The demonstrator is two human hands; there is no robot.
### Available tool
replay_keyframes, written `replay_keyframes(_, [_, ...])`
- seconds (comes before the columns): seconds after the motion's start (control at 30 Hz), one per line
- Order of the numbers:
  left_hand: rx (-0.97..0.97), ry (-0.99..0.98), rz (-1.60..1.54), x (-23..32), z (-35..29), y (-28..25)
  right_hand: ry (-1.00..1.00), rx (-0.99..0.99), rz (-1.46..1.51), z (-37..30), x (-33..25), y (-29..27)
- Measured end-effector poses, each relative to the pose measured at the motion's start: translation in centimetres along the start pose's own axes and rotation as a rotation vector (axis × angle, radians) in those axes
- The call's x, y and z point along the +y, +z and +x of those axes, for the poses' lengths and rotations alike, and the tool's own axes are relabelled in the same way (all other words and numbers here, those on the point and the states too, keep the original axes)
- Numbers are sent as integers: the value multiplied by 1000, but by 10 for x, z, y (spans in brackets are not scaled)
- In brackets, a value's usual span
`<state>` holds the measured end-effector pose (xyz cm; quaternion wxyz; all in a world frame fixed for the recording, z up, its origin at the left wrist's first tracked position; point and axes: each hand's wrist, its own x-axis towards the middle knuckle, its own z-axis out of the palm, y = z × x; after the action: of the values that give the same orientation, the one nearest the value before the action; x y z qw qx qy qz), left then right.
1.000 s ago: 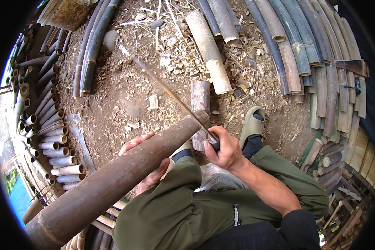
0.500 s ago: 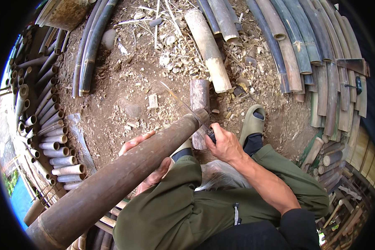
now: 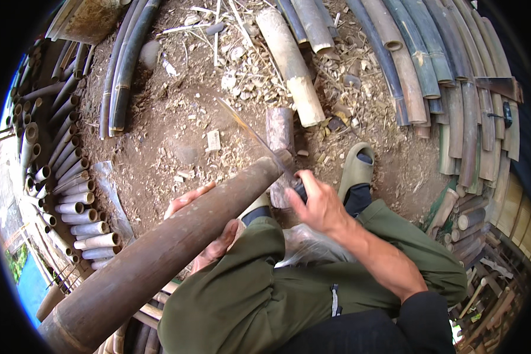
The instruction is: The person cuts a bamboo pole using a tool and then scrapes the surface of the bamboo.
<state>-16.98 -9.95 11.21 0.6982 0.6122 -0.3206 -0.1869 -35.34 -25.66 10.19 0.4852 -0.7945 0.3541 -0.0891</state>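
A thick brown bamboo pole [image 3: 165, 239] runs slantwise from the lower left to the middle, over my left thigh. My left hand [image 3: 221, 245] is closed round it from beneath, its fingers showing on the far side and the rest partly hidden by the pole. In my right hand [image 3: 321, 203] is the dark handle of a hand saw [image 3: 251, 130]. Its thin blade lies across the pole close to the far end, the tip pointing away to the upper left. Under that end is a short log [image 3: 280, 127] on the ground.
Pale-ended bamboo [image 3: 292, 71] lies ahead among wood chips [image 3: 242, 76]. Long split-looking poles [image 3: 422, 53] line the right, with a flat-bladed tool [image 3: 498, 88] on them. Stacked bamboo tubes [image 3: 91, 227] stand at left. Clear plastic [image 3: 315, 248] lies between my legs.
The saw's tip has slid slightly farther away to the upper left across the pole. My right thumb stands out more from the handle. The pole and my left hand have barely moved.
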Motion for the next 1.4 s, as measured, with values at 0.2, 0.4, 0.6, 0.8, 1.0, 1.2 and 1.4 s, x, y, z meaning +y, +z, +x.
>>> replay_keyframes(0.2, [4, 13, 21, -9, 3, 6, -44, 50, -155, -1, 9, 9])
replay_keyframes(0.4, [-45, 45, -14, -9, 6, 6, -143, 104, -180, -1, 0, 1])
replay_keyframes(0.6, [-17, -38, 20, 6, 4, 3, -32, -31, -357, 3, 24, 16])
replay_keyframes(0.8, [10, -82, 85, 6, 2, -1, -277, 174, 4, 1, -26, 2])
replay_keyframes(1.0, [2, -39, -18, 3, 9, 11, 184, -49, -257, 2, 55, 11])
replay_keyframes(1.2, [26, -10, -1, 1, 3, 2, -332, 200, -121, 1, -5, 1])
replay_keyframes(1.4, [-37, 71, -14, -10, 4, 4, 191, -62, -209, -1, 53, -4])
